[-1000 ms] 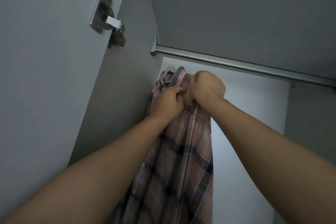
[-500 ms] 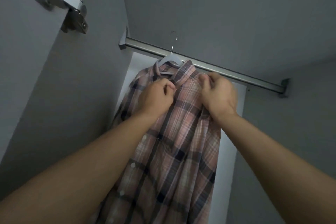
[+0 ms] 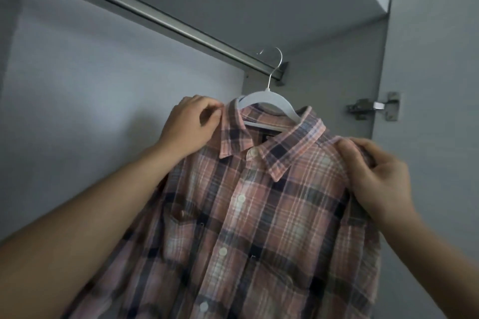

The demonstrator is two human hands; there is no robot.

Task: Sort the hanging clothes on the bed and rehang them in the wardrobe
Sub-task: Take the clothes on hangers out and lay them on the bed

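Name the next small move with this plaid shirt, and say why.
Probably let go. The pink plaid button-up shirt sits square on the white plastic hanger, whose hook seems to be over the grey metal rail; left hand and right hand only pinch its shoulders.

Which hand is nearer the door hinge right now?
Right. The right hand grips the shirt shoulder just below and left of the hinge; the left hand holds the opposite shoulder, beyond the hanger.

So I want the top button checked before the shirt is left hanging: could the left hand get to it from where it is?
Probably yes. The left hand grips the plaid shirt beside the collar, and the top button sits just below the collar, facing the camera with nothing over it. The hand would have to release its hold first.
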